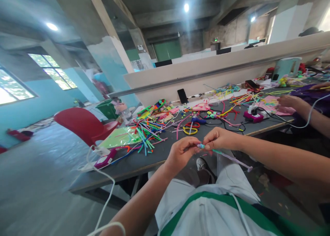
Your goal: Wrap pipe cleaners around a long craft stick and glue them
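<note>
Closest in, on the near side of the scissors (194, 129) and a little to their right: a thin fuzzy stem (233, 158), blue-green toward one end, pale purple toward the loose tail. Pinched at the blue-green end by the left hand (183, 150) and, just beside, by the right hand (219, 139), with both sets of fingertips almost meeting; exact contact on the left partly hidden. Long axis slanting rightward and nearer from the pinch, so ever farther from the scissors; loose tail on the right hand's side and nearer to that hand, likely the relation that matters most in handling. Farther out, on the gray table (159, 156), left of the scissors: a heap of colored stems (146, 134), then a green plastic bag (123, 138). Just beyond the scissors, slightly right: a blue tool (199, 121). Well to their right: a purple power strip (254, 117), then another person's hand (291, 103). Farthest, well behind the scissors: a dark phone (182, 96), tilted near a low partition (160, 79).
</note>
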A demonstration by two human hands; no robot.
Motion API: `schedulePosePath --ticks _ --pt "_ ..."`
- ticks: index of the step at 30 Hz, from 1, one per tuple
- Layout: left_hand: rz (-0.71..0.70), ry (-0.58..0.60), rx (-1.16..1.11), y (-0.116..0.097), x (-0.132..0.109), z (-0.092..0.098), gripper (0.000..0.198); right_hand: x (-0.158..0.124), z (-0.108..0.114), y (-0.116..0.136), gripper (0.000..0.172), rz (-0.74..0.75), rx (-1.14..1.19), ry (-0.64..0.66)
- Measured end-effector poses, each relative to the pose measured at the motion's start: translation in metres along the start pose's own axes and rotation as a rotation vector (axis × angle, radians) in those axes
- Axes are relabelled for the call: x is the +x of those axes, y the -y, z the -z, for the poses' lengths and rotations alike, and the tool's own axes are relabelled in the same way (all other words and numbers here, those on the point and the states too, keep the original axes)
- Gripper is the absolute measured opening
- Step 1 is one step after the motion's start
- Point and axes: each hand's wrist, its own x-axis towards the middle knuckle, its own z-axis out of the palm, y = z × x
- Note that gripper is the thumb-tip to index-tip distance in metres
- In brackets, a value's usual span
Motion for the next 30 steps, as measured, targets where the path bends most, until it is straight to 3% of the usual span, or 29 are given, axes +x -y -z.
schedulePosePath --ticks 6,10,17,22,26,30 --pt "0.035 -0.094 0.153 -0.011 -0.003 -0.001 0.009 0.004 -0.006 -0.01 0.028 -0.041 0.048 -0.045" --pt "0.213 -0.179 0.146 -0.011 -0.006 -0.008 0.015 0.007 -0.008 -0.014 0.026 0.001 -0.195 -0.133" --pt "0.568 -0.254 -0.388 -0.003 -0.009 -0.024 0.026 0.004 -0.021 -0.016 0.02 0.369 -1.016 -0.333" --pt "0.793 -0.242 -0.797 0.001 -0.006 -0.028 0.032 0.002 -0.032 -0.019 0.019 0.419 -1.376 -0.326" --pt "0.786 -0.132 -0.768 0.004 -0.009 -0.02 0.031 0.003 -0.032 -0.022 0.019 0.371 -1.301 -0.331" --pt "0.665 0.034 -0.478 0.0 -0.012 -0.002 0.035 0.003 -0.021 -0.021 0.021 0.227 -0.908 -0.273"
